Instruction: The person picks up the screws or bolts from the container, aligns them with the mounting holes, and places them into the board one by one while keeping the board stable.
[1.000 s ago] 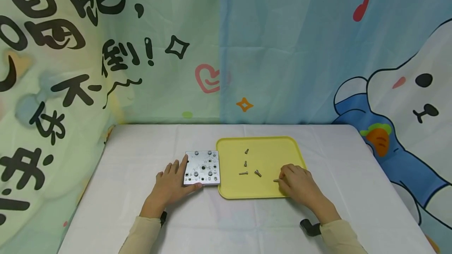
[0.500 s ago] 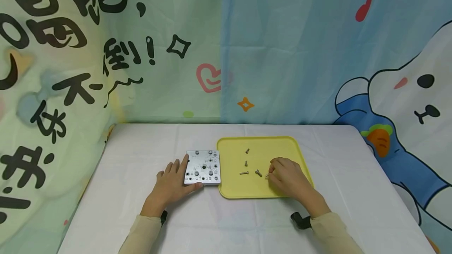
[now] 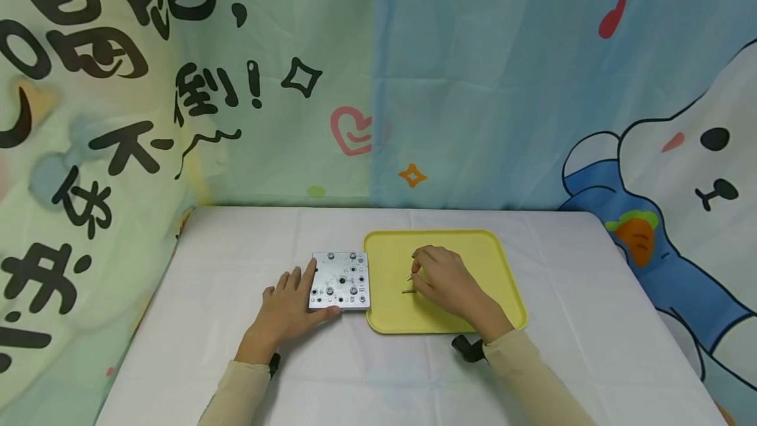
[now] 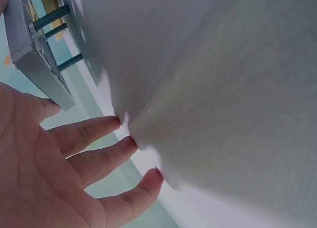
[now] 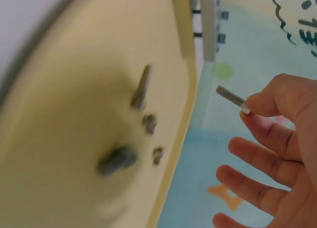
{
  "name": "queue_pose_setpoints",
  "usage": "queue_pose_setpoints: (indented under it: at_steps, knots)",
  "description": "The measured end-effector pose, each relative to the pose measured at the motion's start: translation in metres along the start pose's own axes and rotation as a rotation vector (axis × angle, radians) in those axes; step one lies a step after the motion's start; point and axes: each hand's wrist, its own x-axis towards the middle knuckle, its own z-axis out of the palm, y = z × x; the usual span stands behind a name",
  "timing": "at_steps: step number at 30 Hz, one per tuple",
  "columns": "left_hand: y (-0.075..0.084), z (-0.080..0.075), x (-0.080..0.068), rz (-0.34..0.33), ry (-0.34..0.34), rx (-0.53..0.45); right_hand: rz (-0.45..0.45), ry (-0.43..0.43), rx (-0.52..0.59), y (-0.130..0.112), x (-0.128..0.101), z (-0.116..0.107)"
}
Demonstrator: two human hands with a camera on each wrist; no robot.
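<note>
- A screw (image 5: 230, 95) was held by the right hand (image 3: 445, 283), above the yellow tray (image 3: 473, 246).
- The right hand was reached across the tray from its near right side, with the palm turned down and the wrist above the near rim.
- A silver plate (image 3: 334, 273) was positioned at the tray's left edge; whether the two were in contact could not be determined.
- The left hand (image 3: 286, 300) was laid at the plate's near left corner, with the thumb along the near edge and the index finger at the left edge.
- In the left wrist view, threaded shafts (image 4: 52, 18) were shown protruding beneath the plate, and three fingertips were pressed into the white cloth (image 3: 236, 248); neither detail was shown by the head view.
- In the right wrist view, four loose screws (image 5: 143, 88) were shown on the tray, slightly blurred; in the head view this group was partly covered by the right hand.
- The right grip was narrow: the screw was pinched at its head end between thumb and index finger, the threaded end was left exposed, and the remaining fingers were held apart from it.
- The left grip was wide: the plate was touched by thumb and index finger only, and the fingers were spread.
- Behind the table, a printed backdrop (image 3: 503, 117) was hung.
</note>
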Motion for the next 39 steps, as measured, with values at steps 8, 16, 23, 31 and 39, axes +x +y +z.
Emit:
queue_pose_setpoints:
  at_steps: [8, 16, 23, 31, 39]
  knots:
    - [0.0, -0.001, 0.0, 0.007, 0.005, 0.003, -0.057, 0.0, -0.012, -0.017, 0.029, 0.009]
    - [0.0, -0.001, 0.0, 0.001, 0.001, -0.008, -0.035, -0.062, 0.018, -0.033, 0.045, 0.016]
    - [0.0, -0.002, 0.0, -0.005, -0.009, 0.0, -0.036, -0.104, 0.017, -0.04, 0.053, 0.025]
    - [0.0, -0.001, 0.001, -0.008, -0.012, 0.004, -0.01, -0.156, 0.014, -0.048, 0.058, 0.031]
    - [0.001, -0.003, 0.0, -0.004, -0.006, 0.007, -0.018, -0.172, -0.031, -0.051, 0.059, 0.033]
